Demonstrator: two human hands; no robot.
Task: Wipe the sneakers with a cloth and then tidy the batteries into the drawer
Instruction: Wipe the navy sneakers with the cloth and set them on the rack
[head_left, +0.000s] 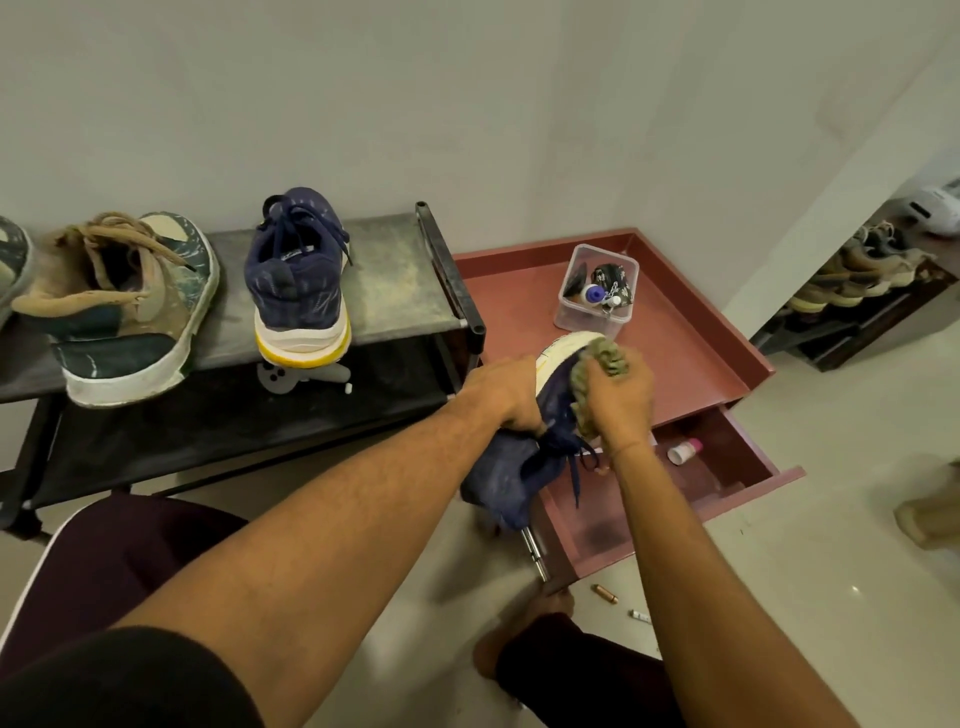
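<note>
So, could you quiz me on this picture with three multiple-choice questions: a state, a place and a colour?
1. The drawer is: A open, B shut, C removed.
2. The loose batteries lie: A in the drawer, B on the floor, C on a windowsill.
3. The sneaker being wiped is mainly: A red, B navy, C orange.
Answers: 1 A, it is pulled out with a small bottle visible inside. 2 B, they lie on bare tiles in front of the drawer. 3 B, the left hand holds a navy upper while the right hand rubs it with a cloth.
</note>
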